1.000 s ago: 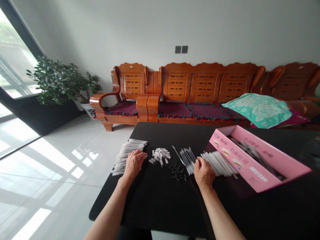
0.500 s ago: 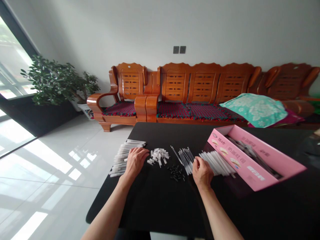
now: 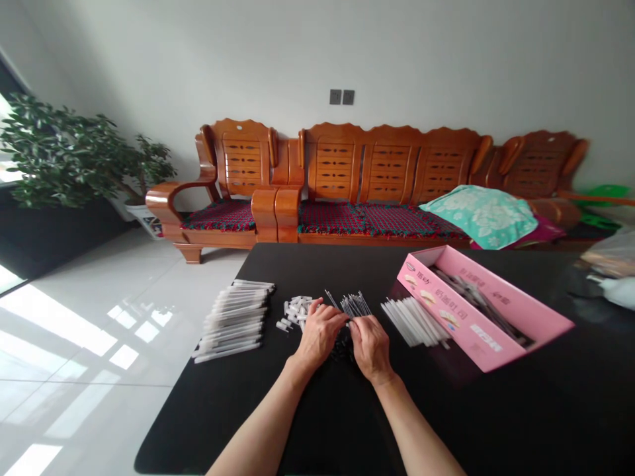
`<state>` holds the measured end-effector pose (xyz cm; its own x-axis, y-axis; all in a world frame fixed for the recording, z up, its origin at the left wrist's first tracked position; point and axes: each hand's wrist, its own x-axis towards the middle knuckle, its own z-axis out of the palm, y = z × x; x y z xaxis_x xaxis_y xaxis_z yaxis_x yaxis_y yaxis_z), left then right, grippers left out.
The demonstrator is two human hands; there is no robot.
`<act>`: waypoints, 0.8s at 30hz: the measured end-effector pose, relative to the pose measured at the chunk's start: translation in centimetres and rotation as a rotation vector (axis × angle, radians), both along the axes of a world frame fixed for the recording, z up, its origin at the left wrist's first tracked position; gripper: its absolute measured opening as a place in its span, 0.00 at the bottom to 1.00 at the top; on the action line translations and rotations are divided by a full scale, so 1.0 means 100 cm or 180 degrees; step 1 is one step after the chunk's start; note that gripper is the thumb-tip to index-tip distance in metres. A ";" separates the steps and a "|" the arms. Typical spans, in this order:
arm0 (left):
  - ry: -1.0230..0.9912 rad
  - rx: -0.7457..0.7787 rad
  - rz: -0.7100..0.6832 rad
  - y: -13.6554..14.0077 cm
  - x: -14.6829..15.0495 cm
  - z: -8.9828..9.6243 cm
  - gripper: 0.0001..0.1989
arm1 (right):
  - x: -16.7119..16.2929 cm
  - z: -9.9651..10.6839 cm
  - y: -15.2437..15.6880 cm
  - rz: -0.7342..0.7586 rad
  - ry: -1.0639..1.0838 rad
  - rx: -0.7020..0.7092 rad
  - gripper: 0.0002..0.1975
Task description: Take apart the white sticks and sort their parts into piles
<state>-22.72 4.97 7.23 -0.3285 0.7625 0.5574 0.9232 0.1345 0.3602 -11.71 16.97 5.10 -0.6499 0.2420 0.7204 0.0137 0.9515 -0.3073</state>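
Observation:
My left hand (image 3: 318, 332) and my right hand (image 3: 370, 345) meet over the middle of the table, fingertips pressed together. Whatever lies between their fingers is too small or hidden to make out. Just beyond them is a bunch of thin pen refills (image 3: 355, 303). Small black pieces (image 3: 340, 349) show partly beneath the hands. Short white pieces (image 3: 296, 308) are heaped by my left hand, which covers some of them. Farther left lies a stack of whitish pens (image 3: 233, 320) with dark ends. White tubes (image 3: 415, 322) lie side by side to the right of my right hand.
A pink box (image 3: 489, 337) with dark sticks inside stands at the right of the black table (image 3: 238, 416). A clear plastic bag (image 3: 615, 254) sits at the far right. Behind the table runs a wooden sofa (image 3: 342, 165), with a potted plant (image 3: 79, 158) to its left.
My left hand has moved right, from the pen stack to the middle. My right hand has come slightly left to meet it. The camera view has turned slightly right.

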 end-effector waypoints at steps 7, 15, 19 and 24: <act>-0.0488 0.0622 0.0169 -0.001 0.003 -0.002 0.13 | 0.000 -0.001 0.000 0.0047 0.0086 -0.0133 0.11; -0.3641 0.1150 0.0071 -0.001 0.000 -0.015 0.20 | 0.002 -0.003 0.005 0.0130 0.0643 -0.0520 0.09; -0.4892 0.1927 -0.0124 0.004 -0.006 -0.019 0.22 | -0.001 -0.002 -0.002 0.0369 0.0312 -0.0267 0.09; -0.5050 0.2183 -0.0020 -0.001 -0.011 -0.017 0.22 | -0.003 -0.004 -0.004 0.0438 0.0064 -0.0196 0.08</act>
<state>-23.86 4.86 5.49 -0.8331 0.5469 -0.0830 -0.3599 -0.4220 0.8321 -11.99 16.55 4.72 -0.6655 0.1957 0.7203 -0.1222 0.9234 -0.3639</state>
